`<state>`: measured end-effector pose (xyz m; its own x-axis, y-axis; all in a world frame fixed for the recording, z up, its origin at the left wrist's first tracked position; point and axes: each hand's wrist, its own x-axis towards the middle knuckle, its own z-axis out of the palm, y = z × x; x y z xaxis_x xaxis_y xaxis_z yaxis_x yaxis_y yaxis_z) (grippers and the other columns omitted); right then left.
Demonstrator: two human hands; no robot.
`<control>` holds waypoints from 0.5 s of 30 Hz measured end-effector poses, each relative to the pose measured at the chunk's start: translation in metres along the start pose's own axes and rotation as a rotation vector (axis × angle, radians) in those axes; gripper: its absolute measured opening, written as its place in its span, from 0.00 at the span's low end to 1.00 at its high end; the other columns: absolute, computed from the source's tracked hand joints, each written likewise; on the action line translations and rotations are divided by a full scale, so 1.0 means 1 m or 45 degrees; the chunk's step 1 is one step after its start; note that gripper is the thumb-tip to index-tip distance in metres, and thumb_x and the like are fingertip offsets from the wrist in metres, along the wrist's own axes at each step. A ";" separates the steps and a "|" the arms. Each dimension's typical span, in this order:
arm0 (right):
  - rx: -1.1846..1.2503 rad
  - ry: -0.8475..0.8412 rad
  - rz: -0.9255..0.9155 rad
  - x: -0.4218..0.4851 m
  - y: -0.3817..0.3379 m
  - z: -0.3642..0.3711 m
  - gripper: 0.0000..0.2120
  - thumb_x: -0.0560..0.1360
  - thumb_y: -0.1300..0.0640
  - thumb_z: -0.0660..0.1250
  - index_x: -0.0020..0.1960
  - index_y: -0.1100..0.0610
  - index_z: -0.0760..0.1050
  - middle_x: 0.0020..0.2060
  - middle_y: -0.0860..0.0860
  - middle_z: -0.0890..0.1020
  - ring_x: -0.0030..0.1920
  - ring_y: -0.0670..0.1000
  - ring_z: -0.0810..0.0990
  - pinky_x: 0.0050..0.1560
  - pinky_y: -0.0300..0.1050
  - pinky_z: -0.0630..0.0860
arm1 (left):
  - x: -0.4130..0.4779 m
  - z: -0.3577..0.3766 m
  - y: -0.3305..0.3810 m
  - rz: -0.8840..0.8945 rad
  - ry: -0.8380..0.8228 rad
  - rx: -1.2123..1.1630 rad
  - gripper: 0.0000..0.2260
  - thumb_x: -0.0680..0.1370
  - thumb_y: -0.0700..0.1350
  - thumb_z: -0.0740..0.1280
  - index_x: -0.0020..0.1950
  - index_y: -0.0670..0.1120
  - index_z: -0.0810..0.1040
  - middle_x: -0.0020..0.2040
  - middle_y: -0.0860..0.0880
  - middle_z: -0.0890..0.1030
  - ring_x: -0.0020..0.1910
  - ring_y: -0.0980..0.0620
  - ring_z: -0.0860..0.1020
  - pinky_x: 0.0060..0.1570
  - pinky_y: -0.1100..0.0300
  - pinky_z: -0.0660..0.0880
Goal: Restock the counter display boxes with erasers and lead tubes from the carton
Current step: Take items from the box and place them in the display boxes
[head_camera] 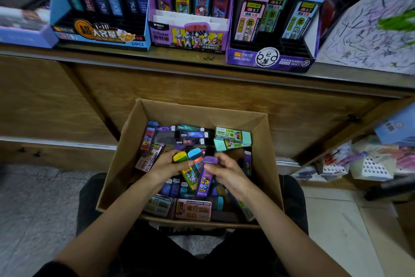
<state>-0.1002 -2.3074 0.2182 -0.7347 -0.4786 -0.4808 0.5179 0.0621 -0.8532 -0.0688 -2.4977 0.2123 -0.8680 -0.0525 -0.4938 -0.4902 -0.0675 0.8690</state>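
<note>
A shop counter [208, 58] with a brown wooden front fills the background, above a pale floor. Over the middle of the open brown cardboard carton [202, 110], which rests on the person's dark-trousered legs near the counter's front, the right hand [226, 171] pinches a slim purple-capped plastic lead tube [205, 179] near its upper end. The left hand [167, 168] is curled round two similar tubes, a yellow-capped tube [180, 157] and a blue-capped tube [195, 155], held side by side with caps toward the carton's far wall.

The tubes look light, stiff and smooth, so I judge they slip easily when bunched. A grip across the flat sides near the middle should hold best, away from the cap, which might pop off.

More tubes and flat pastel cases lie jumbled over the carton's floor, with mint ones in its far right corner. Along the counter's front edge stand three display boxes: a blue display box [101, 34] to the left, a purple hero-printed display box [188, 36] in the middle with matching coloured caps and empty front rows, and a purple display box with a round sticker [269, 59] to the right.
</note>
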 end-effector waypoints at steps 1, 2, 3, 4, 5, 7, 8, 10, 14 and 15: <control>0.046 0.006 -0.015 0.000 -0.002 0.000 0.11 0.73 0.61 0.69 0.54 0.60 0.73 0.53 0.57 0.81 0.53 0.55 0.81 0.58 0.51 0.76 | -0.001 0.003 0.002 -0.007 0.025 -0.092 0.12 0.72 0.39 0.72 0.55 0.41 0.77 0.50 0.43 0.83 0.52 0.44 0.80 0.54 0.53 0.77; 0.105 0.010 -0.031 0.000 -0.004 0.001 0.12 0.73 0.62 0.69 0.55 0.61 0.72 0.53 0.58 0.81 0.52 0.55 0.80 0.59 0.53 0.75 | -0.002 0.007 0.005 -0.017 0.055 -0.198 0.11 0.72 0.39 0.71 0.54 0.42 0.78 0.50 0.43 0.83 0.53 0.43 0.80 0.56 0.51 0.76; 0.174 0.012 -0.047 0.001 -0.007 0.003 0.13 0.73 0.62 0.68 0.56 0.62 0.72 0.52 0.59 0.81 0.52 0.56 0.80 0.60 0.54 0.74 | -0.002 0.012 0.009 -0.027 0.091 -0.316 0.11 0.73 0.41 0.71 0.54 0.41 0.78 0.51 0.42 0.83 0.54 0.43 0.79 0.58 0.49 0.74; 0.251 0.021 -0.066 0.001 -0.010 0.006 0.13 0.73 0.62 0.68 0.56 0.62 0.72 0.52 0.59 0.81 0.51 0.56 0.80 0.60 0.54 0.74 | -0.003 0.018 0.013 -0.031 0.123 -0.438 0.12 0.73 0.42 0.71 0.55 0.40 0.78 0.52 0.41 0.82 0.53 0.43 0.80 0.59 0.48 0.75; 0.336 0.044 -0.088 0.002 -0.013 0.011 0.13 0.73 0.62 0.68 0.56 0.62 0.73 0.51 0.59 0.81 0.50 0.55 0.81 0.60 0.54 0.74 | -0.004 0.025 0.019 -0.032 0.140 -0.548 0.13 0.73 0.45 0.70 0.54 0.40 0.79 0.51 0.40 0.82 0.50 0.43 0.81 0.56 0.49 0.77; 0.472 0.122 -0.138 0.005 -0.019 0.022 0.12 0.72 0.64 0.68 0.55 0.61 0.75 0.50 0.59 0.81 0.47 0.53 0.81 0.57 0.49 0.75 | -0.007 0.035 0.030 -0.027 0.145 -0.660 0.12 0.75 0.49 0.68 0.52 0.42 0.80 0.47 0.41 0.84 0.42 0.46 0.83 0.43 0.53 0.81; 0.496 0.162 -0.165 0.005 -0.022 0.027 0.11 0.72 0.64 0.68 0.55 0.61 0.76 0.49 0.58 0.82 0.46 0.52 0.80 0.55 0.47 0.76 | -0.010 0.038 0.035 -0.016 0.139 -0.658 0.11 0.75 0.50 0.68 0.51 0.44 0.81 0.46 0.43 0.84 0.40 0.48 0.83 0.38 0.56 0.81; 0.466 0.216 -0.211 0.003 -0.031 0.034 0.11 0.73 0.64 0.68 0.55 0.61 0.77 0.45 0.55 0.83 0.44 0.50 0.81 0.48 0.41 0.78 | -0.015 0.039 0.043 0.035 0.071 -0.617 0.08 0.72 0.49 0.70 0.48 0.47 0.83 0.45 0.45 0.85 0.39 0.51 0.83 0.36 0.59 0.80; 0.189 0.262 -0.305 -0.010 -0.055 0.039 0.10 0.74 0.60 0.69 0.55 0.58 0.80 0.44 0.52 0.85 0.46 0.48 0.82 0.50 0.41 0.77 | -0.025 0.031 0.060 0.048 -0.086 -0.608 0.05 0.67 0.45 0.71 0.41 0.50 0.86 0.41 0.48 0.85 0.38 0.53 0.83 0.36 0.61 0.79; 0.100 0.267 -0.336 -0.013 -0.061 0.040 0.10 0.74 0.59 0.68 0.55 0.57 0.80 0.45 0.52 0.85 0.47 0.48 0.82 0.53 0.42 0.76 | -0.028 0.028 0.063 0.049 -0.105 -0.620 0.06 0.67 0.45 0.71 0.42 0.50 0.86 0.41 0.47 0.85 0.38 0.53 0.83 0.36 0.60 0.79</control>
<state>-0.1043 -2.3402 0.2847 -0.9176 -0.2785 -0.2836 0.3242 -0.1116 -0.9394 -0.0780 -2.4722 0.2819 -0.8977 0.0134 -0.4404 -0.3809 -0.5257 0.7606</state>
